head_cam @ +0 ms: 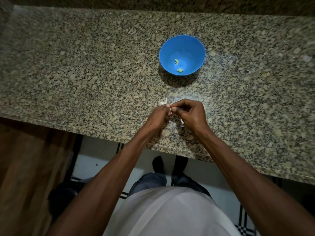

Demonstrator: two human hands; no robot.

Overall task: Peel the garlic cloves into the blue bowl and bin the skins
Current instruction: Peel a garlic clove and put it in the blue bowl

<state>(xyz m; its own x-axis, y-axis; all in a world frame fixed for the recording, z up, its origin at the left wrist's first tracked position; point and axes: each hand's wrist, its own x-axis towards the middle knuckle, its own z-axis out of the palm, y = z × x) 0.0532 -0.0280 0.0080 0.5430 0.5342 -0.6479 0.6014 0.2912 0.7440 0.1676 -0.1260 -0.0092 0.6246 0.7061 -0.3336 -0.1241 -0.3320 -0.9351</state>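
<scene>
head view, and both hands meet low over the granite counter, close to its near edge. the left hand has its fingers curled in, pinching a small garlic clove at the tips. the right hand comes in from the other side, thumb and forefinger pinched on the same clove, the rest of its fingers curled over. only a sliver of the clove shows between the fingertips, so how much skin is left on it i cannot tell.

just behind the left fingertips, on the counter, sits the rest of the garlic, pale, with a thin stalk poking up. a scrap of white skin shows under the right hand; whether it lies on the stone or hangs from the palm is not clear.

further back and slightly right, well apart from the hands, stands the blue bowl. two peeled cloves lie in its bottom, one near the middle, one toward the near wall. no bin shows anywhere in this view.

so this looks like peeling in mid-flow, early in the task. to do it well, i'd say: left hand holds the clove steady by its ends, right nail catches the loose edge at the root end and strips along the length, turning the clove a little each pull. keep the skins gathered in one spot by the near edge so they are easy to scoop for the bin, and carry the clean clove right over the bowl before letting go.
</scene>
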